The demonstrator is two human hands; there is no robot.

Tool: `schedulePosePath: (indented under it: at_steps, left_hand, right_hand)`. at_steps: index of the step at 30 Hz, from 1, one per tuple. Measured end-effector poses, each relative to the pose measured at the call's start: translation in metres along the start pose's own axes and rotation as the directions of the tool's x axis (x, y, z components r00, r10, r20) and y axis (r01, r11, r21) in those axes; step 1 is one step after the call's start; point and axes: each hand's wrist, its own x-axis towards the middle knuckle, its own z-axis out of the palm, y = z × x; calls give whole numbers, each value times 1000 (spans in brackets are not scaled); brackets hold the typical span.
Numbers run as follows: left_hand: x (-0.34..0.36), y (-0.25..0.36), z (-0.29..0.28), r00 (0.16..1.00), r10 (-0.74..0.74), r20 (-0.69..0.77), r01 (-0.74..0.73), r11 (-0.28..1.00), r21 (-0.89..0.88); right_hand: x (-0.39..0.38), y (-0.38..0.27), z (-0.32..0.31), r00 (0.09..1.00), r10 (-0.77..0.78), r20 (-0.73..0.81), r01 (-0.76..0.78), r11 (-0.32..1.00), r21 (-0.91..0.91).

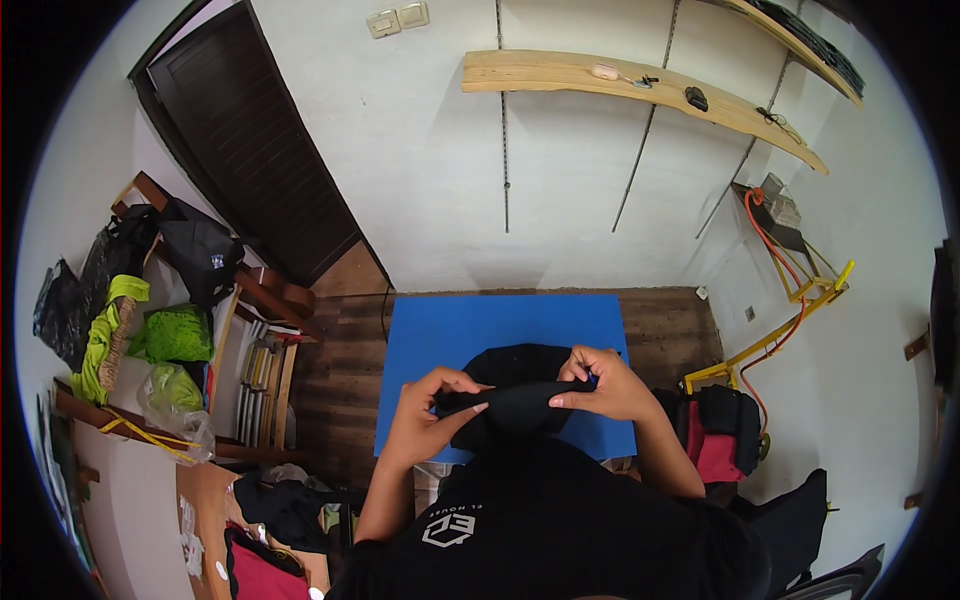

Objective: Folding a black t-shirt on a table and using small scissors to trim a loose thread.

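Observation:
A piece of black cloth is stretched between my two hands above the blue tabletop. My left hand pinches its left end between thumb and fingers. At the other end my right hand grips the upper edge, thumb below and fingers curled over. A small dark-blue bit shows by the right fingers; I cannot make out what it is. More black fabric sags behind and under the held edge, partly over the tabletop. The cloth's exact kind does not show.
On the left stands a rack with bags and a bright green bundle. A wooden shelf crosses the far wall. To the right are a yellow metal frame and a red-and-black bag. Clothes lie on a wooden surface at lower left.

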Motion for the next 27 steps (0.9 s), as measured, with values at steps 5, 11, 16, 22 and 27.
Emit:
schedulePosePath:
  at_steps: [5, 11, 16, 22, 27]
  left_hand:
    - [-4, 4, -2, 1000, 15, -4, -15, 996, -89]
    - [-13, -2, -5, 999, -39, -4, 39, 998, 39]
    - [-15, 6, -2, 997, -73, 9, 73, 995, -64]
    - [-31, 51, -28, 982, 176, -69, -188, 950, -251]
    - [-25, 78, -30, 993, -101, 61, 93, 988, 126]
  right_hand:
    - [-6, 7, -4, 999, 27, -34, -23, 995, 93]
    - [-22, 17, -28, 983, 164, 79, -148, 972, -181]
    - [-45, 54, -43, 940, 240, 242, -181, 953, -241]
    - [-68, -19, -101, 974, -228, 12, 223, 959, 177]
    - [-64, -49, -120, 790, 12, 613, 1, 1000, -21]
